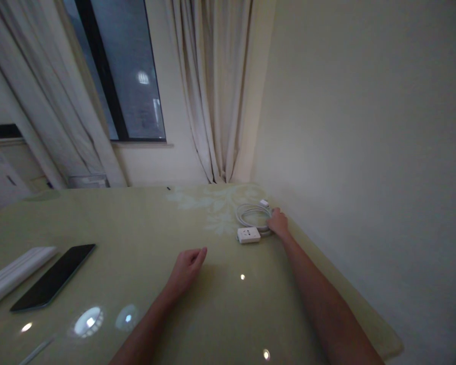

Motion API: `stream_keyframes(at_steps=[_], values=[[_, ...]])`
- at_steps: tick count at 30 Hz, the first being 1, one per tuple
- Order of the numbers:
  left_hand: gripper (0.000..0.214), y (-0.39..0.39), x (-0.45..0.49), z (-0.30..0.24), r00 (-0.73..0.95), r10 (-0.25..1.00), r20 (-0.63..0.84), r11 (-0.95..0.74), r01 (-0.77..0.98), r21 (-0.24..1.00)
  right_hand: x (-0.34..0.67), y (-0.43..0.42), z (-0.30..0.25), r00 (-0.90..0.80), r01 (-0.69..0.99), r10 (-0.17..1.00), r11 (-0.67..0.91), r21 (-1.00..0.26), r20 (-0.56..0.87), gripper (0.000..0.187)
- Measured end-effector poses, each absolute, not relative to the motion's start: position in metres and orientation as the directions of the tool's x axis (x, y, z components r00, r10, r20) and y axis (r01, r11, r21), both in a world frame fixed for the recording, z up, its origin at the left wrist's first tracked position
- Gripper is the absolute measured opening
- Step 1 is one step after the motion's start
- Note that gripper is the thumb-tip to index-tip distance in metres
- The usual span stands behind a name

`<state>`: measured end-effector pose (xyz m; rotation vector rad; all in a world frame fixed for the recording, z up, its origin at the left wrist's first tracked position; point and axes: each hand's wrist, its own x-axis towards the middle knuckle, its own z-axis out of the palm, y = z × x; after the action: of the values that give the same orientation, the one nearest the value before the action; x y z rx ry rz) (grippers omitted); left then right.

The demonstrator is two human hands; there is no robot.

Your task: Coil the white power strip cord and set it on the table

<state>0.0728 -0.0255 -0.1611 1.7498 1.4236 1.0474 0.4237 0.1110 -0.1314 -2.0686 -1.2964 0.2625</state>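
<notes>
A white power strip with sockets on top lies on the table, its pale cord wound in loops behind it. The white plug rests at the far side of the coil. My right hand is closed around the right side of the looped cord, close to the wall. Left of the strip, my left hand is held over the table with its fingers curled in, and nothing shows in it.
A glossy pale green table stretches out before me, against a plain wall on the right. At the left lie a dark flat tablet-like slab and a long white object. Curtains hang beside the window.
</notes>
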Motion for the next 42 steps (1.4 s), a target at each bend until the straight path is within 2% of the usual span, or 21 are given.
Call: stream_keyframes(at_steps=[4,9,11,13,15,16,19,22,25,27,29,31,33,35,39,42], values=[[0.055,-0.025,0.075,-0.161,0.095,0.975,0.201,-0.222,0.467,0.856,0.416,0.115,-0.114,0.495,0.600,0.841,-0.148,-0.786,0.219,0.054],[0.055,-0.022,0.077,-0.164,0.091,0.973,0.213,-0.230,0.462,0.856,0.380,0.113,-0.067,0.435,0.435,0.829,0.147,-0.888,0.350,0.059],[0.056,-0.021,0.077,-0.164,0.086,0.973,0.215,-0.230,0.452,0.862,0.360,0.102,-0.043,0.360,0.407,0.818,0.296,-0.864,0.450,0.058],[0.057,-0.020,0.076,-0.164,0.077,0.972,0.221,-0.232,0.437,0.869,0.336,0.087,-0.021,0.204,0.389,0.739,0.540,-0.746,0.642,0.052],[0.058,-0.021,0.075,-0.163,0.051,0.971,0.235,-0.234,0.418,0.878,0.309,0.070,-0.002,0.106,0.375,0.673,0.655,-0.656,0.732,0.043],[0.059,-0.022,0.074,-0.162,0.027,0.969,0.247,-0.237,0.407,0.882,0.296,0.063,0.005,0.088,0.334,0.670,0.677,-0.655,0.737,0.040],[0.057,-0.024,0.069,-0.157,-0.106,0.945,0.309,-0.250,0.371,0.894,0.257,0.046,0.017,0.074,0.082,0.746,0.657,-0.749,0.662,0.038],[0.051,-0.026,0.059,-0.151,-0.349,0.859,0.375,-0.280,0.294,0.914,0.229,0.030,0.021,-0.008,-0.152,0.801,0.591,-0.792,0.599,0.037],[0.053,-0.025,0.044,-0.138,-0.572,0.722,0.389,-0.339,0.198,0.920,0.219,0.015,0.025,-0.177,-0.272,0.803,0.515,-0.813,0.568,0.038],[0.058,-0.023,0.033,-0.122,-0.629,0.670,0.394,-0.404,0.136,0.905,0.219,0.006,0.029,-0.273,-0.287,0.784,0.487,-0.825,0.557,0.039],[0.067,-0.019,0.025,-0.100,-0.579,0.704,0.412,-0.453,0.081,0.888,0.222,0.001,0.031,-0.328,-0.277,0.763,0.486,-0.829,0.557,0.038],[0.079,-0.013,0.023,-0.072,-0.413,0.817,0.401,-0.438,0.005,0.899,0.225,-0.001,0.033,-0.353,-0.264,0.751,0.493,-0.829,0.559,0.037],[0.076,-0.006,0.026,-0.043,-0.270,0.912,0.309,-0.350,-0.119,0.929,0.227,0.000,0.033,-0.354,-0.248,0.753,0.497,-0.831,0.555,0.037],[0.070,0.000,0.031,-0.019,-0.239,0.934,0.267,-0.318,-0.211,0.924,0.230,0.002,0.034,-0.346,-0.225,0.767,0.491,-0.842,0.540,0.036],[0.052,0.004,0.035,0.003,-0.212,0.902,0.376,-0.414,-0.185,0.891,0.235,0.006,0.032,-0.354,-0.231,0.816,0.397,-0.888,0.457,0.037],[0.050,-0.001,0.036,0.002,-0.158,0.849,0.504,-0.513,-0.020,0.858,0.234,0.010,0.029,-0.379,-0.291,0.865,0.226,-0.930,0.329,0.043]])
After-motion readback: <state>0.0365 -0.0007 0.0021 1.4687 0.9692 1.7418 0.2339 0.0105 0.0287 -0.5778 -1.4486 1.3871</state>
